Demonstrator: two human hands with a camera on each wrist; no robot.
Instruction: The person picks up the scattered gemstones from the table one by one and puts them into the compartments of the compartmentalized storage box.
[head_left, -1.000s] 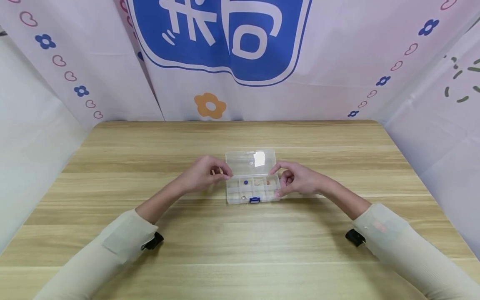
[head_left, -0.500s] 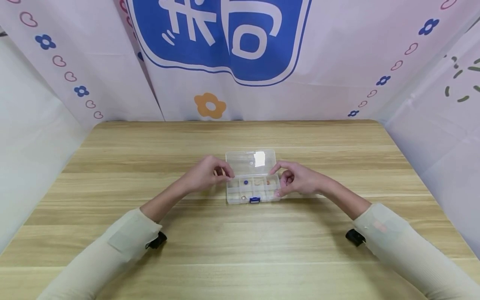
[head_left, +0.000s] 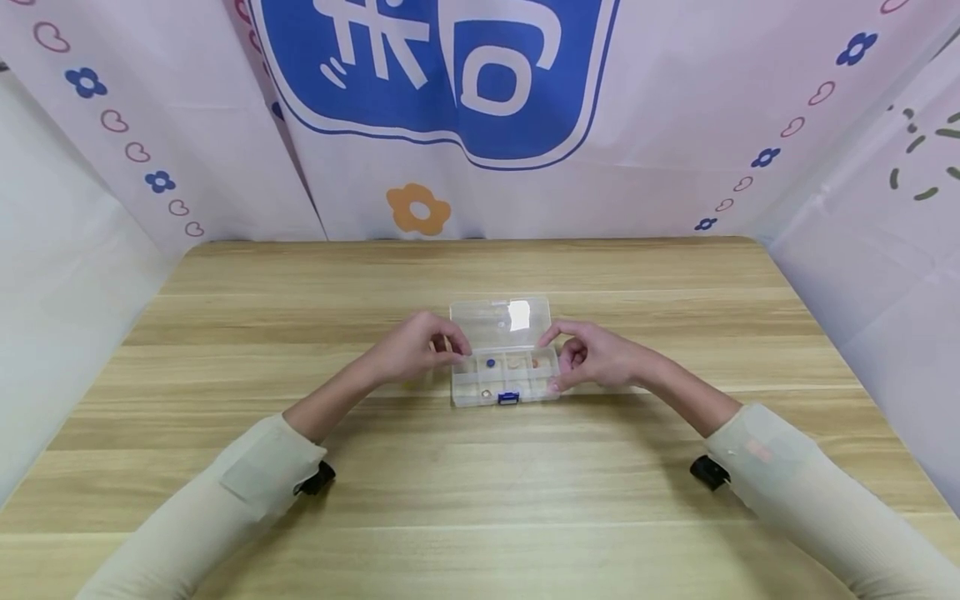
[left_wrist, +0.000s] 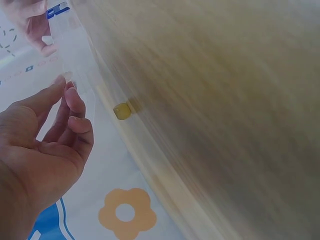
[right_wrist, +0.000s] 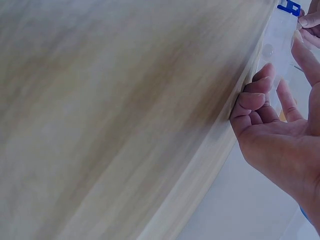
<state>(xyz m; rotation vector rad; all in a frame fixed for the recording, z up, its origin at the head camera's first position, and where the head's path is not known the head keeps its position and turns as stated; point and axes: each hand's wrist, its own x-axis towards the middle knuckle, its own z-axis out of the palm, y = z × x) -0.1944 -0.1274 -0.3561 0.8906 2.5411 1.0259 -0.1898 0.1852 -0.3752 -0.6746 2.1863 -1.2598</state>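
Observation:
A clear divided plastic box (head_left: 465,399) with a blue latch (head_left: 508,398) sits mid-table, its transparent lid (head_left: 480,321) folded back. Inside are a small blue bead (head_left: 491,363), a reddish-brown piece (head_left: 536,364) and a small round piece (head_left: 486,393). My left hand (head_left: 416,348) is at the box's left end; thumb and forefinger pinch a small clear piece (left_wrist: 68,76), its kind too small to tell. My right hand (head_left: 600,356) grips the right end between thumb and forefinger. A yellow bead (left_wrist: 122,111) shows by the left hand in the left wrist view.
The wooden table (head_left: 480,492) extends around the box on all sides. Behind it hangs a printed white cloth (head_left: 637,192). Black wrist cameras (head_left: 708,472) sit under both sleeves.
My left hand has shifted slightly right, its fingertips farther over the box's back left compartment. A faint yellow spot now shows beneath the left hand. The right hand keeps its hold.

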